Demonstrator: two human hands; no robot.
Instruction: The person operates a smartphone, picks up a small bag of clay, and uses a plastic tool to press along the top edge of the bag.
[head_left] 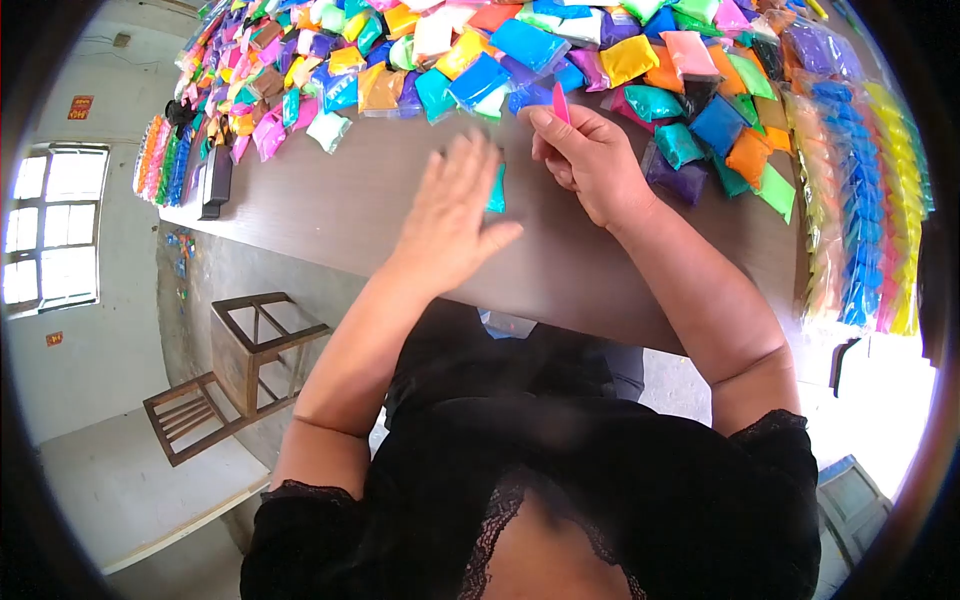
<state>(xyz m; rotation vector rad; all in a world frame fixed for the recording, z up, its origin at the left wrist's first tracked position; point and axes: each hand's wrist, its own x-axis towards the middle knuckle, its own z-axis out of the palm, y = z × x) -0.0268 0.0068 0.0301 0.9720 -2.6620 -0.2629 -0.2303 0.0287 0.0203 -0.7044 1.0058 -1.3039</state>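
Note:
My left hand (455,205) is open, its fingers stretched out over the table and slightly blurred. Beside its fingers, partly hidden by them, is a small teal packet (496,190) on the tabletop. Closed in a pinch, my right hand (598,160) holds a small, pointed pink strip (560,102) that looks like a plastic tool; only its upper end shows above the thumb. In front of both hands lies a large heap of small colourful plastic packets (480,80), some of them close to my right wrist.
Long strips of joined packets, among them a blue strip (861,200), lie along the table's right side. More strips (165,160) and a dark box-like object (215,182) sit at the left end of the table (330,200). A wooden chair (245,365) is on the floor at left.

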